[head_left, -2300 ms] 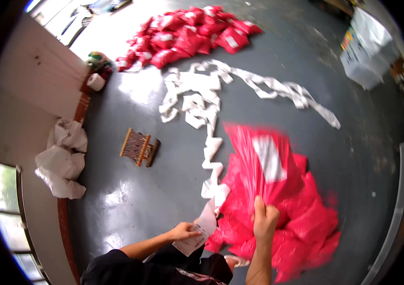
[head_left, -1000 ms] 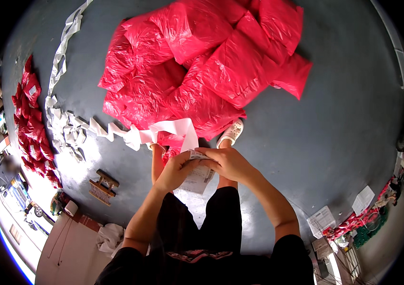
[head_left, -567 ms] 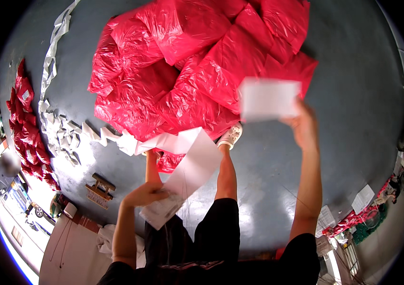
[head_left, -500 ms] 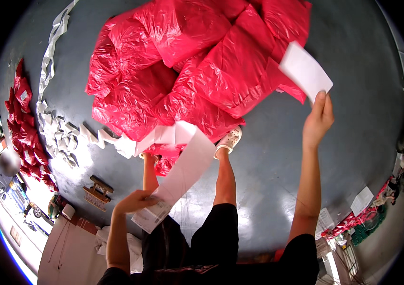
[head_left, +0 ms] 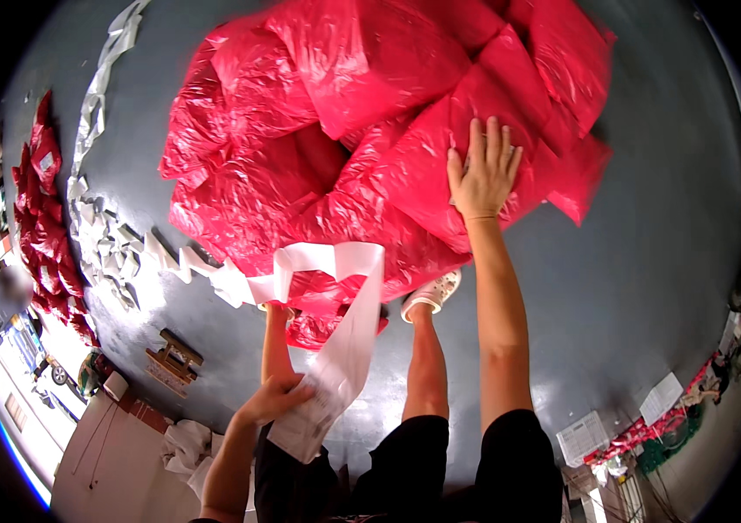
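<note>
A large heap of glossy red plastic bags (head_left: 388, 70) fills the upper middle. My right hand (head_left: 485, 179) lies flat on one bag at the heap's right side, fingers stretched upward. Pale slivers show at its edge; whatever lies under the palm is mostly hidden. Low in the middle, my left hand (head_left: 270, 399) pinches a long white strip of labels (head_left: 355, 340) near its loose end, where print shows. From there the strip rises, loops in front of the bags, and runs left along the floor.
At the far left lies a row of smaller red bags (head_left: 35, 227). The strip's folded length (head_left: 91, 113) trails up the floor beside them. A small wooden stool (head_left: 174, 359) stands lower left. Sheets of paper (head_left: 583, 438) and a green net (head_left: 662, 449) sit lower right.
My right hand has moved left from beside the heap onto a bag; the white label it held is now mostly out of sight. The strip in my left hand hangs steeper.
</note>
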The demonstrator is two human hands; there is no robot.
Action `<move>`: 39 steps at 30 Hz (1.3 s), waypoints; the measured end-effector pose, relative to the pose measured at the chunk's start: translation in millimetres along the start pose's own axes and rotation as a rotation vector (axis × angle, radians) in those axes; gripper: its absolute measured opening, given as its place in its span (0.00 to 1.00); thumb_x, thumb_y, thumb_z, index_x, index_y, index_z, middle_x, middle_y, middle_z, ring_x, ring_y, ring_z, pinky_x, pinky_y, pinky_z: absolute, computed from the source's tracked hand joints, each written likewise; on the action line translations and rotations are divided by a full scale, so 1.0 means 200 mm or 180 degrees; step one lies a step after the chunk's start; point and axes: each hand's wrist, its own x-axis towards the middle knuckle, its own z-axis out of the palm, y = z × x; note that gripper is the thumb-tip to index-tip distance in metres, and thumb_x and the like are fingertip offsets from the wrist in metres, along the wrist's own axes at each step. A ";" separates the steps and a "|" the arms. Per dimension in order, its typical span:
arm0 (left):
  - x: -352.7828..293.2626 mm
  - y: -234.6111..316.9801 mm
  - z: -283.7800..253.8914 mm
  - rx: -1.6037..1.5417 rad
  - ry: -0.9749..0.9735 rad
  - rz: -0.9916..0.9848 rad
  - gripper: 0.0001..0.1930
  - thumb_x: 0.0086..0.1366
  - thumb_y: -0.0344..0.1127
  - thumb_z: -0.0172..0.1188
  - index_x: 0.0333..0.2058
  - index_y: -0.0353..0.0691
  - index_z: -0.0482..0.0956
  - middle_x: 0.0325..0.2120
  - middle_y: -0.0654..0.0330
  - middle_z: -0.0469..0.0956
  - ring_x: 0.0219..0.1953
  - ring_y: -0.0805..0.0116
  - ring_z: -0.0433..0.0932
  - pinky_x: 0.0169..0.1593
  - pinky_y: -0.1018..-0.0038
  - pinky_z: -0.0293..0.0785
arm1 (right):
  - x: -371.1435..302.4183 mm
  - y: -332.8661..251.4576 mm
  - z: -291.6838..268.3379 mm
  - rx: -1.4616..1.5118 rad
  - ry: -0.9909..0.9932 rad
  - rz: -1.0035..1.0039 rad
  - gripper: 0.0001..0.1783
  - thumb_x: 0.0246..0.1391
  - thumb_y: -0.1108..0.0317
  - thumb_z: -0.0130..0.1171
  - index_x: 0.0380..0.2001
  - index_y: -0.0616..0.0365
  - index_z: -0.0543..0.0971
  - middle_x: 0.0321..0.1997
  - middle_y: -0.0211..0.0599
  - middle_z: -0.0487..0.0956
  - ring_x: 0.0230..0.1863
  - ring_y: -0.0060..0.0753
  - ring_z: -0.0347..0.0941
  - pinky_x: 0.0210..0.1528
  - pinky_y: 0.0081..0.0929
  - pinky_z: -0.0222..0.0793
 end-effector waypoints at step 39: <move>-0.15 0.46 -0.16 -0.0124 0.0498 0.1958 0.12 0.59 0.24 0.54 0.42 0.34 0.71 0.31 0.57 0.77 0.35 0.76 0.73 0.39 0.75 0.70 | -0.02 -0.85 -0.86 0.3605 -0.3327 -0.1910 0.14 0.52 0.62 0.55 0.41 0.58 0.76 0.30 0.41 0.78 0.26 0.31 0.76 0.29 0.26 0.72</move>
